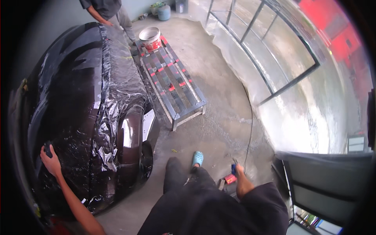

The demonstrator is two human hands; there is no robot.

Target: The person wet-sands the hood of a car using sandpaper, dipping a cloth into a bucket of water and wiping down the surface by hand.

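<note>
My left hand (pixel 51 162) is on the dark, glossy car panel (pixel 66 117) at the left, its fingers closed round a small black block (pixel 47 149) pressed to the surface. Wet streaks and droplets mark the panel round it. Crinkled clear plastic film (pixel 113 105) covers the car's side next to this panel. Away to the right, my right hand (pixel 243 181) hangs over the floor, gripping a small blue tool (pixel 234 169) with a thin tip. Its exact kind is too small to tell. A red object (pixel 230 178) lies below that hand.
A paint-spotted metal bench (pixel 174 82) stands beside the car, bearing a white-and-red bucket (pixel 150 38). Another person (pixel 111 15) stands at the car's far end. A thin dark hose or cable (pixel 250 129) crosses the concrete floor. Framed clear sheeting (pixel 274 58) lines the right side.
</note>
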